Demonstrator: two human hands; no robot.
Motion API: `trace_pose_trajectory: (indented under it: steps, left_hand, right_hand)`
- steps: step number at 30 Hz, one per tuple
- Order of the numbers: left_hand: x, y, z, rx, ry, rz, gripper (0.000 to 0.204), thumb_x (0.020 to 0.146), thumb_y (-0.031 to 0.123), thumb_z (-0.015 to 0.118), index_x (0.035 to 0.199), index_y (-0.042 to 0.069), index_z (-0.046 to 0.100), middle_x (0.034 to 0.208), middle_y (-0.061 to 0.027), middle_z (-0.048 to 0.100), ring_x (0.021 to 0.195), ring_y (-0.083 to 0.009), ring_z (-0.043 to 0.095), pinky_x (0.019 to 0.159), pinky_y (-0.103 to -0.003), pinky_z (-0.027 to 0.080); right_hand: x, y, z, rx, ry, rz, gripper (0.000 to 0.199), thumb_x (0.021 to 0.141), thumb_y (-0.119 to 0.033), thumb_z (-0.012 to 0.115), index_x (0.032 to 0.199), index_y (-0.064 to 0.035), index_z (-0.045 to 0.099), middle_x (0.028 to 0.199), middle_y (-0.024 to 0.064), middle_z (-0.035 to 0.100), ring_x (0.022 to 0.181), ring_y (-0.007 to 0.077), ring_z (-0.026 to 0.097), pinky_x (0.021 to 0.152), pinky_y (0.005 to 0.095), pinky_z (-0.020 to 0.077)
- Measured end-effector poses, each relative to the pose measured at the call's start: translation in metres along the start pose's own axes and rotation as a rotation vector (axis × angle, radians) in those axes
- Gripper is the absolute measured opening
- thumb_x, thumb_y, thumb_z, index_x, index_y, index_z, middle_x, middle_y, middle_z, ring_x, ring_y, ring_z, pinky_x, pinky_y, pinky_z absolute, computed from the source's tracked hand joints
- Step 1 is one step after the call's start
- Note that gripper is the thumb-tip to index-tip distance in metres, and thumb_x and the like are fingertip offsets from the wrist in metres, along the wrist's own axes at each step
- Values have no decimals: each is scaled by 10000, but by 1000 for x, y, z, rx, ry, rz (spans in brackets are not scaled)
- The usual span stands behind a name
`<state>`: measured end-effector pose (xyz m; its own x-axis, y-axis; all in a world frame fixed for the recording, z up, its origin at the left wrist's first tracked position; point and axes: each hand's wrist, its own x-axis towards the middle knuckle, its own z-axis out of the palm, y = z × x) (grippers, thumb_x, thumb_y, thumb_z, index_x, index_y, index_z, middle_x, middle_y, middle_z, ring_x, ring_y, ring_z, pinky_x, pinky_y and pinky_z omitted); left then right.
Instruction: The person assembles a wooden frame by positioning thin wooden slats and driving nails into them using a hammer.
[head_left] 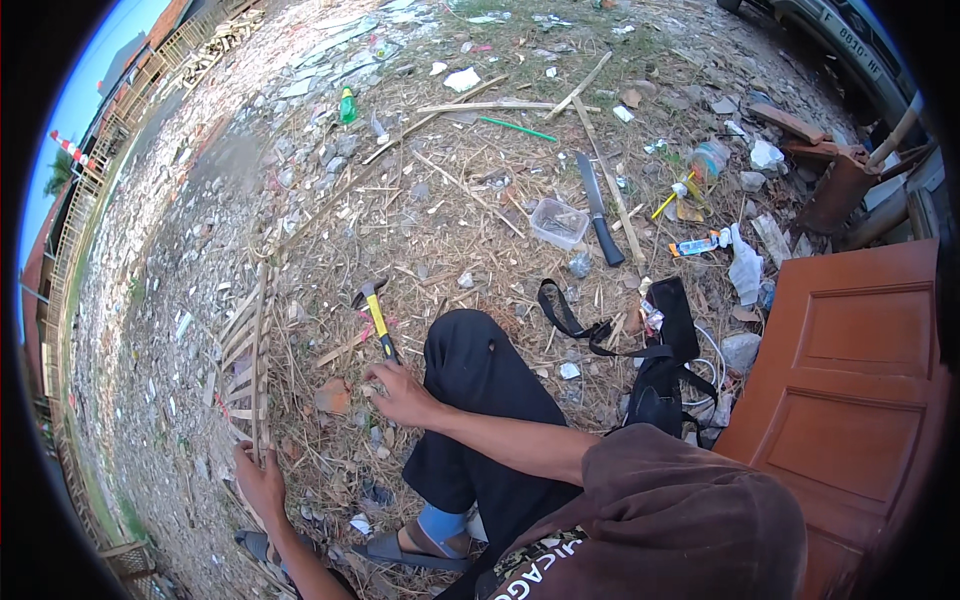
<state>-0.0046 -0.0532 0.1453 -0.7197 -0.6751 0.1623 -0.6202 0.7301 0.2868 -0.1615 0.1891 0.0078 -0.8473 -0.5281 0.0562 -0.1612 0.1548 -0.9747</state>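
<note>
My left hand (259, 481) grips the near end of a frame of thin bamboo slats (247, 350) lying on the ground at the left. My right hand (398, 392) reaches down to the littered ground just below the black grip of a yellow-handled claw hammer (377, 316); its fingers are curled, and I cannot tell whether they hold anything small. My knee in black trousers (475, 365) is bent up beside that hand.
A large knife with a black handle (597, 208) and a clear plastic box (559, 222) lie farther out. A black strap bag (660, 350) sits at the right, next to a brown wooden door panel (850, 380). Bamboo sticks, bottles and scraps litter the dirt.
</note>
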Motion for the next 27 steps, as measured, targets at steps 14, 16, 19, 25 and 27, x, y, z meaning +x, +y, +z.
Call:
trace_pose_trajectory:
  steps: [14,16,19,25,27]
  left_hand:
    - [-62,4,115,152,-129,40,474,827,189,732,1196,-3,506,1089,-236,595,993,-465,553,842,-545,447]
    - [-67,1,125,202,-63,56,499,828,205,735,1210,-16,502,1086,-242,595,1001,-464,557,843,-541,449]
    - [-59,-2,135,204,-79,64,509,827,213,737,1208,-26,500,1090,-246,596,1014,-459,562,846,-536,462]
    - [-47,14,136,194,-70,70,503,825,211,739,1210,-12,506,1087,-231,603,1023,-445,567,857,-527,471]
    - [-44,18,139,187,-51,55,506,821,212,743,1211,-7,507,1086,-224,605,1024,-438,569,854,-524,473]
  right_hand:
    - [-16,104,-414,-1049,824,546,379,851,-204,650,1166,-9,572,1162,226,601,1106,406,589,908,519,485]
    - [-25,102,-411,-1015,710,716,450,852,-252,669,1211,-8,553,1233,227,573,1188,404,554,953,542,473]
    - [-18,88,-413,-996,582,846,503,857,-290,680,1265,-29,546,1246,211,614,1182,376,600,962,523,490]
    - [-5,51,-429,-944,496,941,453,879,-322,630,1207,-10,619,1214,221,666,1143,384,642,958,487,509]
    - [-4,51,-441,-909,580,830,432,914,-329,574,1173,13,627,1149,234,683,1099,408,647,922,497,507]
